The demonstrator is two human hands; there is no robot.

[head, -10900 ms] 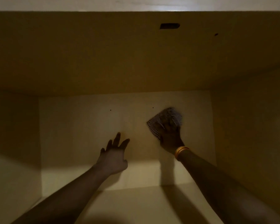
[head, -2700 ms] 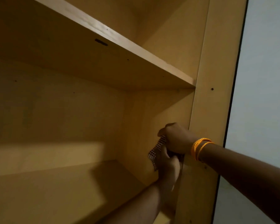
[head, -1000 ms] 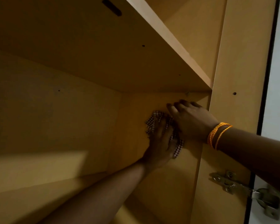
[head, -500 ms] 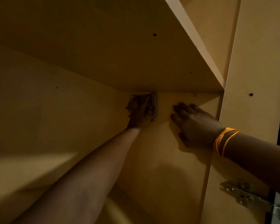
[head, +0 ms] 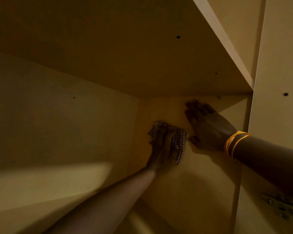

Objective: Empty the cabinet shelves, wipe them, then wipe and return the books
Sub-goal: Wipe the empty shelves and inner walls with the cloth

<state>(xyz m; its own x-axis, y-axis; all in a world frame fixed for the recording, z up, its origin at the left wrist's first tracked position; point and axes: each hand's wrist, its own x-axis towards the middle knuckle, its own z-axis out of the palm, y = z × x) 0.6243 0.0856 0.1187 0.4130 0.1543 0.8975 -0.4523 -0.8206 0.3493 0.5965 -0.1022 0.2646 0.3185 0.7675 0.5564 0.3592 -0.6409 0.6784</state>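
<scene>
Left hand presses the cloth on the cabinet's side wall — right hand flat just beside, under the shelf.

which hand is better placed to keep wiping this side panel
Left. The left hand already presses the checked cloth against the side panel; the right hand lies flat and empty beside it, only bracing.

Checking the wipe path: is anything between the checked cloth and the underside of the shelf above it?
No. In the head view only bare side panel separates the checked cloth from the shelf underside.

Shelf underside only; lower shelf bare.
</scene>
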